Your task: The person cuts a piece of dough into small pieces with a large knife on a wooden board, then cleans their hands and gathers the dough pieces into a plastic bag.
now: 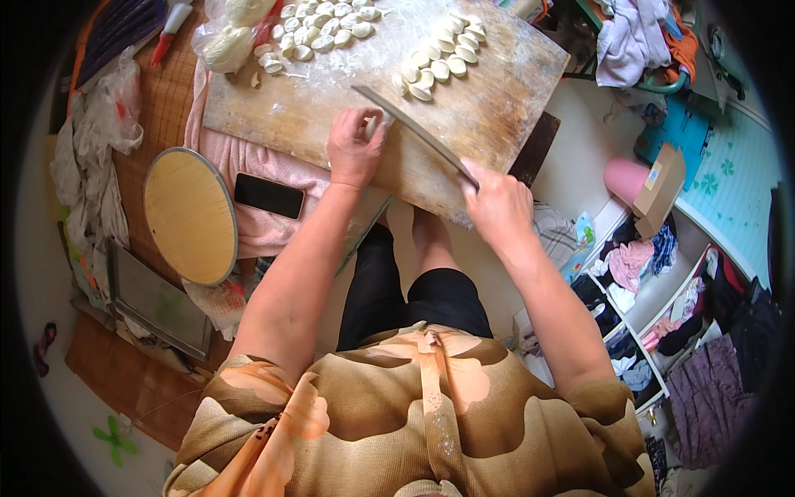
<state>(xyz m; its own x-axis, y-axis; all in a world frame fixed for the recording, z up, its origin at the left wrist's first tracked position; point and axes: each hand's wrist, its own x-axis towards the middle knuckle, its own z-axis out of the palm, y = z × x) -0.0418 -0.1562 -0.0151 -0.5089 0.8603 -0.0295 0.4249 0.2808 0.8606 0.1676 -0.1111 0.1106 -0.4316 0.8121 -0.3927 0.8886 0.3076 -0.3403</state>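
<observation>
My right hand [501, 207] is closed around the handle of a knife [414, 124]. Its long blade, seen nearly edge-on, slants up and left over a floured wooden board [497, 116]. Left of the blade, my left hand [356, 149] is closed with curled fingers round a small pale piece of dough [372, 128], largely hidden by them. Farther back on the board lie two groups of cut dough pieces: a floury group [319, 29] at the left and another group [443, 58] at the right.
A plastic bag of dough [224, 45] sits at the board's far left corner. A black phone [269, 196] lies on a pink towel [248, 161], beside a round wooden disc [190, 217]. Shelves of clothes [638, 290] stand at the right.
</observation>
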